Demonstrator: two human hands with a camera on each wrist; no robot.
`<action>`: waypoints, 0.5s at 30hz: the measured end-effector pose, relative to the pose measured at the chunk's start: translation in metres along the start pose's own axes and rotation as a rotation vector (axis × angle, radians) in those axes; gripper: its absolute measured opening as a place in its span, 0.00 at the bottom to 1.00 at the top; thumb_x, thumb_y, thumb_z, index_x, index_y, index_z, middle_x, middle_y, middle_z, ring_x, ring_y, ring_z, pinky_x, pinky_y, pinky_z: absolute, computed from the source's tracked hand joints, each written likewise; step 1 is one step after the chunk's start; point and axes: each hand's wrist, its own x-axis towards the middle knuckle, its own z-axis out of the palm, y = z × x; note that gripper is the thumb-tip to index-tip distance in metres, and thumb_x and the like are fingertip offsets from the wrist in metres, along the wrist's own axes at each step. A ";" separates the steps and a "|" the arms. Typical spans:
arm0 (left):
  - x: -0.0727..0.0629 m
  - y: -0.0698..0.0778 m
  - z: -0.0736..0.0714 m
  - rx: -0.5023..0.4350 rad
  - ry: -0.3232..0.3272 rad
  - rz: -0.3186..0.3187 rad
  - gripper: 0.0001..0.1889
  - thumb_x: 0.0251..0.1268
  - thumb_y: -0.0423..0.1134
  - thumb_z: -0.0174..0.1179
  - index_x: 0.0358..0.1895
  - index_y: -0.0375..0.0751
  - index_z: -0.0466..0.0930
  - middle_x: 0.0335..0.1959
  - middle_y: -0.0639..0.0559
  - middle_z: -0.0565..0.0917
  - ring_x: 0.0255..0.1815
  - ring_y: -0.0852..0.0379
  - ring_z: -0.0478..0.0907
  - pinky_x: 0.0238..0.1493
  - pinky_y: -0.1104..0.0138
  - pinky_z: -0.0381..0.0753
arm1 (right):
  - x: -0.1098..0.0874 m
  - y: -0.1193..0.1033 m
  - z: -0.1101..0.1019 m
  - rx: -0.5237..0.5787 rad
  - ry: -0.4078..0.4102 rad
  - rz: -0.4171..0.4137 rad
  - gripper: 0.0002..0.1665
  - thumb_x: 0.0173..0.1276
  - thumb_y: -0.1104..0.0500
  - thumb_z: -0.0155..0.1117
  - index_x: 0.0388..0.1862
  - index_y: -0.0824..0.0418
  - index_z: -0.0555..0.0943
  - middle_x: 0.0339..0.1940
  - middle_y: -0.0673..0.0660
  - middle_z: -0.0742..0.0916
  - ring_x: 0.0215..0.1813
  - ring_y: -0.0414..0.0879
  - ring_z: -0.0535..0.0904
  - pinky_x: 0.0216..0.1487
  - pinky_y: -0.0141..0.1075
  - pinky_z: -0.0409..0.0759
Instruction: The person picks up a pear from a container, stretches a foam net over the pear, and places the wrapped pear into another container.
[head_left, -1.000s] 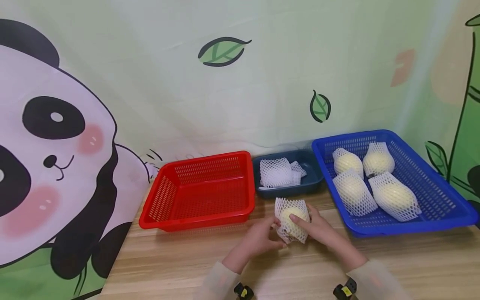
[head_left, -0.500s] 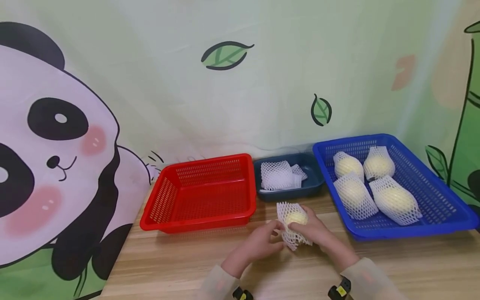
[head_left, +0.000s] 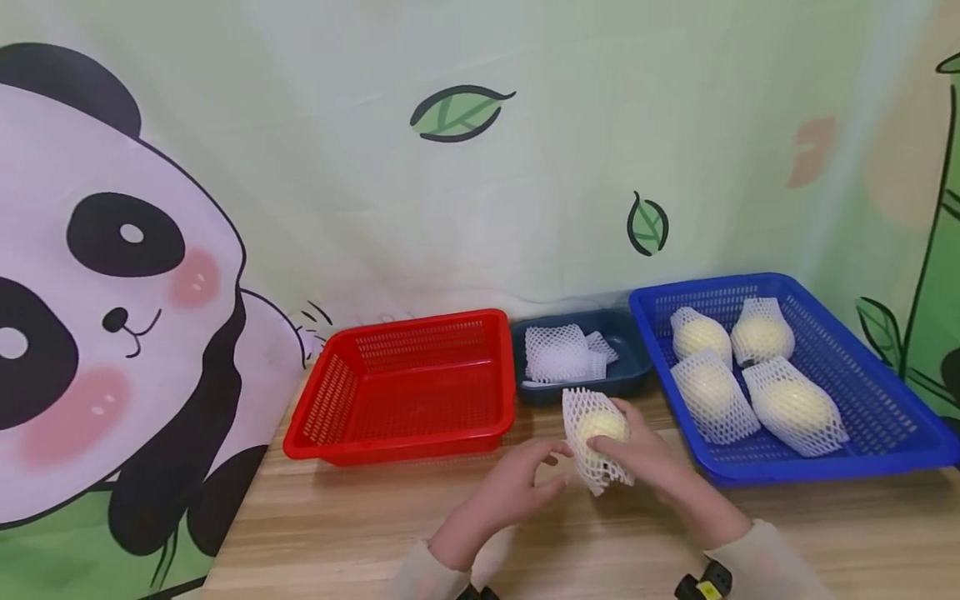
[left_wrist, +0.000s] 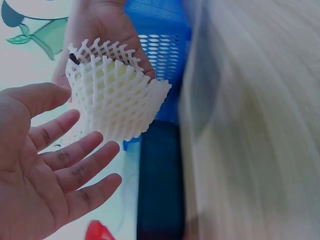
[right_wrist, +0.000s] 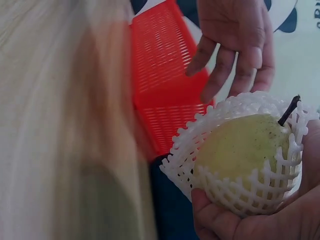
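A pale yellow pear (right_wrist: 240, 145) with a dark stem sits inside a white foam net sleeve (left_wrist: 112, 107). My right hand (head_left: 648, 450) grips the wrapped pear above the table, its thumb across the front. Part of the fruit's side shows bare in the right wrist view. Just left of it, my left hand (head_left: 521, 483) has its fingers spread and relaxed, with nothing held. In the left wrist view those fingers (left_wrist: 82, 150) lie close to the sleeve; whether any of them touches it I cannot tell.
A red basket (head_left: 401, 442) stands at the left. Behind the hands, a dark blue tray (head_left: 633, 342) holds several folded foam nets (head_left: 558, 352). On the right, a blue basket (head_left: 885, 392) contains several net-wrapped pears (head_left: 795, 404). A printed cloth backdrop (head_left: 360, 208) rises behind.
My left hand has drawn away from the sleeve, its fingers opening. The right hand has lifted the wrapped pear slightly, keeping its hold and tilting it.
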 end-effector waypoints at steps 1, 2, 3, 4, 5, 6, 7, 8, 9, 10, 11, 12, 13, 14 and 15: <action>-0.001 0.002 -0.002 0.001 0.008 0.014 0.17 0.69 0.38 0.64 0.58 0.40 0.80 0.59 0.43 0.85 0.56 0.44 0.84 0.60 0.62 0.84 | -0.002 -0.003 -0.004 -0.003 -0.008 0.002 0.50 0.68 0.53 0.64 0.81 0.66 0.51 0.71 0.76 0.71 0.66 0.66 0.72 0.68 0.60 0.73; -0.002 0.004 -0.003 0.005 0.013 0.026 0.16 0.69 0.37 0.64 0.58 0.39 0.80 0.58 0.43 0.85 0.55 0.45 0.84 0.60 0.62 0.84 | -0.004 -0.006 -0.008 -0.004 -0.018 0.000 0.50 0.69 0.53 0.63 0.81 0.66 0.50 0.72 0.76 0.70 0.67 0.66 0.71 0.68 0.60 0.73; -0.002 0.006 -0.005 0.011 0.016 0.035 0.16 0.70 0.37 0.64 0.58 0.40 0.80 0.58 0.44 0.85 0.55 0.45 0.84 0.60 0.62 0.84 | -0.005 -0.009 -0.013 -0.007 -0.026 -0.003 0.50 0.70 0.54 0.63 0.81 0.66 0.49 0.73 0.75 0.68 0.68 0.67 0.70 0.69 0.61 0.72; -0.003 0.008 -0.006 0.021 0.018 0.040 0.16 0.70 0.38 0.63 0.58 0.40 0.80 0.58 0.45 0.85 0.55 0.46 0.84 0.60 0.63 0.84 | -0.007 -0.013 -0.018 -0.007 -0.032 -0.009 0.50 0.70 0.54 0.63 0.81 0.66 0.49 0.74 0.75 0.67 0.69 0.67 0.69 0.70 0.62 0.71; -0.003 0.009 -0.007 0.033 0.019 0.047 0.16 0.70 0.38 0.63 0.58 0.40 0.80 0.58 0.45 0.85 0.55 0.47 0.84 0.61 0.63 0.83 | -0.009 -0.016 -0.023 -0.012 -0.038 -0.014 0.50 0.70 0.54 0.62 0.82 0.66 0.48 0.74 0.75 0.66 0.70 0.67 0.68 0.71 0.62 0.70; -0.003 0.011 -0.008 0.049 0.018 0.049 0.16 0.71 0.38 0.63 0.58 0.41 0.80 0.58 0.46 0.85 0.56 0.48 0.84 0.61 0.63 0.83 | -0.012 -0.019 -0.028 -0.017 -0.043 -0.014 0.50 0.71 0.54 0.62 0.82 0.66 0.47 0.75 0.75 0.65 0.70 0.68 0.67 0.71 0.63 0.69; -0.002 0.012 -0.009 0.069 0.019 0.056 0.16 0.71 0.38 0.63 0.58 0.41 0.80 0.58 0.47 0.85 0.56 0.49 0.84 0.61 0.64 0.83 | -0.014 -0.022 -0.034 -0.020 -0.050 -0.019 0.51 0.71 0.54 0.62 0.82 0.66 0.46 0.76 0.75 0.63 0.71 0.68 0.66 0.72 0.64 0.68; -0.002 0.013 -0.009 0.089 0.018 0.060 0.15 0.71 0.39 0.63 0.58 0.42 0.80 0.58 0.47 0.85 0.56 0.49 0.84 0.61 0.64 0.83 | -0.016 -0.024 -0.039 -0.027 -0.054 -0.026 0.51 0.71 0.54 0.61 0.83 0.66 0.45 0.76 0.75 0.63 0.71 0.68 0.66 0.72 0.63 0.68; -0.001 0.014 -0.010 0.110 0.016 0.062 0.15 0.71 0.39 0.63 0.58 0.43 0.80 0.58 0.48 0.85 0.56 0.50 0.83 0.61 0.64 0.83 | -0.018 -0.027 -0.045 -0.034 -0.055 -0.031 0.52 0.72 0.54 0.61 0.83 0.66 0.44 0.77 0.75 0.62 0.72 0.68 0.65 0.72 0.63 0.68; -0.001 0.015 -0.011 0.126 0.011 0.058 0.15 0.71 0.40 0.63 0.58 0.43 0.81 0.59 0.49 0.85 0.56 0.52 0.83 0.61 0.65 0.83 | -0.020 -0.029 -0.051 -0.039 -0.062 -0.033 0.52 0.72 0.53 0.60 0.83 0.66 0.43 0.77 0.76 0.61 0.73 0.69 0.65 0.72 0.63 0.67; 0.000 0.017 -0.011 0.139 0.006 0.058 0.15 0.72 0.40 0.63 0.58 0.44 0.81 0.59 0.49 0.85 0.57 0.52 0.83 0.60 0.65 0.83 | -0.022 -0.030 -0.057 -0.043 -0.064 -0.036 0.52 0.72 0.53 0.60 0.83 0.66 0.42 0.78 0.77 0.61 0.73 0.70 0.64 0.72 0.64 0.67; 0.000 0.019 -0.012 0.153 0.000 0.056 0.15 0.72 0.41 0.62 0.58 0.45 0.81 0.59 0.50 0.85 0.57 0.53 0.83 0.60 0.66 0.83 | -0.023 -0.032 -0.063 -0.043 -0.068 -0.038 0.53 0.72 0.53 0.60 0.84 0.66 0.41 0.78 0.77 0.59 0.74 0.70 0.63 0.73 0.64 0.66; 0.001 0.021 -0.012 0.164 -0.007 0.054 0.15 0.72 0.42 0.62 0.58 0.46 0.81 0.60 0.51 0.85 0.57 0.54 0.82 0.60 0.66 0.83 | -0.025 -0.034 -0.069 -0.048 -0.070 -0.042 0.53 0.73 0.53 0.59 0.84 0.66 0.40 0.78 0.78 0.59 0.74 0.71 0.62 0.72 0.64 0.66; 0.002 0.023 -0.012 0.177 -0.011 0.059 0.15 0.72 0.42 0.62 0.58 0.46 0.81 0.60 0.51 0.85 0.58 0.54 0.82 0.60 0.67 0.82 | -0.026 -0.035 -0.076 -0.055 -0.069 -0.047 0.53 0.73 0.53 0.59 0.84 0.66 0.39 0.78 0.78 0.58 0.74 0.71 0.62 0.72 0.64 0.66; 0.003 0.025 -0.013 0.188 -0.015 0.062 0.15 0.72 0.43 0.62 0.58 0.47 0.81 0.60 0.51 0.85 0.58 0.55 0.82 0.60 0.67 0.82 | -0.027 -0.037 -0.082 -0.062 -0.069 -0.050 0.53 0.74 0.53 0.58 0.84 0.67 0.38 0.78 0.79 0.57 0.73 0.72 0.62 0.72 0.65 0.66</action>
